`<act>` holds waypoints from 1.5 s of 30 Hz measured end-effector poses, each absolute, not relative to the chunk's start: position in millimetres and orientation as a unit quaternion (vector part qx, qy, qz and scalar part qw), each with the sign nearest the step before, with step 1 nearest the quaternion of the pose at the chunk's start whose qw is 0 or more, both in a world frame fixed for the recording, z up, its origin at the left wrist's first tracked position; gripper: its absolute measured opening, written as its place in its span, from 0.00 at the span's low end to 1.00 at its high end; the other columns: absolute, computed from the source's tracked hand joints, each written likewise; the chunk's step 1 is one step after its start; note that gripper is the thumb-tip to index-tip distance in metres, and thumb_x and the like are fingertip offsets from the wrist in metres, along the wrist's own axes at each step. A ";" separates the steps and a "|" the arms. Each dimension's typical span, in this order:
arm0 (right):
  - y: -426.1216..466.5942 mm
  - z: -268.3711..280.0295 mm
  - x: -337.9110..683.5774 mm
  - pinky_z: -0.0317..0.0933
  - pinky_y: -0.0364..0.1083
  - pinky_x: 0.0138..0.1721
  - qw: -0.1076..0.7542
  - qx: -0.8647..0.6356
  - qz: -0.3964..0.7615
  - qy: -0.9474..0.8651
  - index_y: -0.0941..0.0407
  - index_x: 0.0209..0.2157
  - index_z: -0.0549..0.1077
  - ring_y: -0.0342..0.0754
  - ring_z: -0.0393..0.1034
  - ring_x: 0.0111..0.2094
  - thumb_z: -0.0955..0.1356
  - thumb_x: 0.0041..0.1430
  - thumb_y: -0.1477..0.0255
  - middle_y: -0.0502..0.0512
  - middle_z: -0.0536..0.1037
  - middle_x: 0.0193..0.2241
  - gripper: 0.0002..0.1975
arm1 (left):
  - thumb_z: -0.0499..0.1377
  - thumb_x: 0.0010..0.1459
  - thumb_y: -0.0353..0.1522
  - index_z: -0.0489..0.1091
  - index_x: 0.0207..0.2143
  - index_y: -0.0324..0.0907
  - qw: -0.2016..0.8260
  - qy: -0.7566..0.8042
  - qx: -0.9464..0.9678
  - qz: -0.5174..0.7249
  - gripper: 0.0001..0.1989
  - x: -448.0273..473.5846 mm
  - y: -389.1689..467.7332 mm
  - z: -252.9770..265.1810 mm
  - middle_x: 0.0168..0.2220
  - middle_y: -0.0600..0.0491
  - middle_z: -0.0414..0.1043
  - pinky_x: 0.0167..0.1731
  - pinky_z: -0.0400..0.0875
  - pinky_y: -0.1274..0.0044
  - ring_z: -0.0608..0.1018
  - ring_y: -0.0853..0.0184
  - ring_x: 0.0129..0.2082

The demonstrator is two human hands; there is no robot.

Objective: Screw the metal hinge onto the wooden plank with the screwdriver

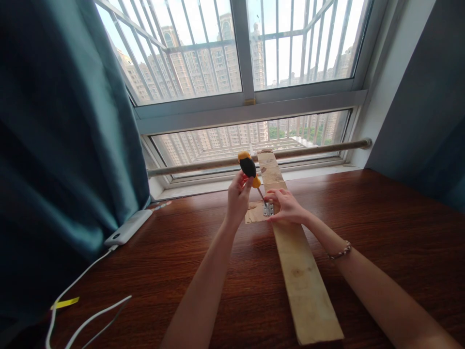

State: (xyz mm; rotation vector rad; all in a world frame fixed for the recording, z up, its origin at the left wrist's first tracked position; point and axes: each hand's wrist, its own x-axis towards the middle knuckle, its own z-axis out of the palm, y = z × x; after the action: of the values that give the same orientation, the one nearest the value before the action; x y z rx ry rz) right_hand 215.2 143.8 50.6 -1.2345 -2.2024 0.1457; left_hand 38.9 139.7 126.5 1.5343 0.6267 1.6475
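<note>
Now L hand [238, 198] grips screwdriver [250, 169], tip prob. on hinge [268, 209] by R hand [286, 206].

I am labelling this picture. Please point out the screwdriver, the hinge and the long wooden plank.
screwdriver [249, 168]: head view, on the black and yellow handle.
hinge [268, 209]: head view, on the metal plate.
long wooden plank [303, 276]: head view, on the bare middle of the board.

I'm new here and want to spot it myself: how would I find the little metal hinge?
Start at the long plank on the dark table. Follow it toward the window to the hands. The hinge sits under the screwdriver tip: small, silvery, the only metal there.
</note>
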 end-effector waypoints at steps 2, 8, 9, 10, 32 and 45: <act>143.9 50.6 215.5 0.53 0.54 0.48 0.303 -0.465 0.057 -0.830 0.52 0.47 0.65 0.56 0.60 0.49 0.73 0.34 0.53 0.54 0.69 0.50 0.37 | 0.60 0.51 0.35 0.67 0.39 0.42 0.407 0.229 0.594 0.655 0.13 40.2 139.2 126.6 0.34 0.50 0.73 0.36 0.68 0.75 0.75 0.66 0.36; 143.0 52.1 215.2 0.53 0.53 0.48 0.306 -0.462 0.062 -0.830 0.53 0.47 0.65 0.55 0.60 0.49 0.73 0.35 0.54 0.54 0.69 0.50 0.36 | 0.63 0.46 0.33 0.67 0.35 0.42 0.374 0.251 0.582 0.677 0.12 42.2 137.4 125.1 0.34 0.52 0.71 0.34 0.69 0.75 0.74 0.66 0.37; 142.9 52.3 215.1 0.53 0.53 0.48 0.305 -0.461 0.061 -0.831 0.53 0.47 0.65 0.56 0.60 0.49 0.73 0.35 0.54 0.54 0.69 0.51 0.36 | 0.64 0.44 0.33 0.67 0.33 0.42 0.361 0.263 0.580 0.681 0.13 41.6 137.5 124.5 0.33 0.53 0.70 0.33 0.70 0.75 0.74 0.66 0.37; 142.9 52.4 215.1 0.53 0.53 0.48 0.304 -0.460 0.060 -0.832 0.52 0.46 0.65 0.56 0.59 0.49 0.73 0.35 0.54 0.54 0.69 0.50 0.35 | 0.65 0.42 0.32 0.68 0.32 0.42 0.350 0.275 0.579 0.683 0.13 40.7 137.6 124.1 0.32 0.53 0.70 0.33 0.70 0.75 0.73 0.66 0.36; 142.9 53.1 214.7 0.54 0.53 0.47 0.303 -0.462 0.060 -0.831 0.53 0.46 0.65 0.55 0.61 0.48 0.73 0.34 0.53 0.54 0.70 0.49 0.36 | 0.67 0.39 0.30 0.66 0.32 0.39 0.390 0.295 0.563 0.666 0.16 44.4 132.3 124.7 0.30 0.52 0.72 0.33 0.69 0.76 0.75 0.67 0.33; 144.1 51.2 214.8 0.54 0.52 0.46 0.310 -0.468 0.063 -0.825 0.54 0.46 0.64 0.54 0.61 0.47 0.74 0.33 0.55 0.55 0.70 0.48 0.37 | 0.62 0.48 0.32 0.70 0.39 0.40 0.436 0.220 0.539 0.686 0.13 39.3 135.3 125.7 0.40 0.48 0.74 0.43 0.66 0.71 0.74 0.62 0.43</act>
State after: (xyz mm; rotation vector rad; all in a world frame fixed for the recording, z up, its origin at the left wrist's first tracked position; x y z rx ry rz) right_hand 214.8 144.1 51.2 -1.2366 -2.1787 0.1661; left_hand 39.3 135.3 125.7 1.3405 0.5484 1.7070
